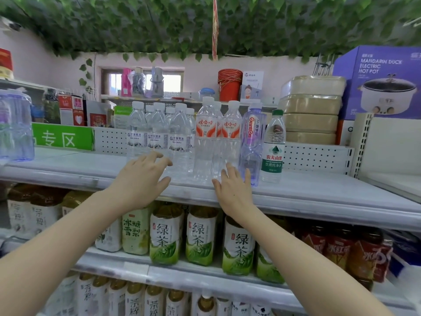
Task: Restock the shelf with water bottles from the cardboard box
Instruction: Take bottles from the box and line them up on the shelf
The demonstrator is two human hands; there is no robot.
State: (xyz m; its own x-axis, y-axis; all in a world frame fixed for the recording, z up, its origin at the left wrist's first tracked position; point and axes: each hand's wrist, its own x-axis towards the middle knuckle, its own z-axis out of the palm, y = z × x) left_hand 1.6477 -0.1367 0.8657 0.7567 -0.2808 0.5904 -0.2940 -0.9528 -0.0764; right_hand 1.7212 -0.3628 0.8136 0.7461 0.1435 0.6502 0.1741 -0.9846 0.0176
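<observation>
Several clear water bottles stand on the top shelf [319, 195]: a cluster with white-and-blue labels [157, 133], two with red-orange labels [206, 133], a purple-tinted bottle [252, 142] and a green-capped bottle [273, 151]. My left hand [141, 179] hovers with fingers spread just in front of the white-labelled cluster, holding nothing. My right hand [234, 190] reaches with straight fingers toward the base of the red-labelled bottles, beside the purple one, and holds nothing. The cardboard box is out of view.
Large blue water jugs [16, 126] stand at the shelf's left end. Green tea bottles [165, 233] and red drinks [337, 249] fill the shelves below. Stacked beige packs [312, 110] and a hot pot box [382, 83] sit at the upper right. A green sign [61, 136] backs the shelf.
</observation>
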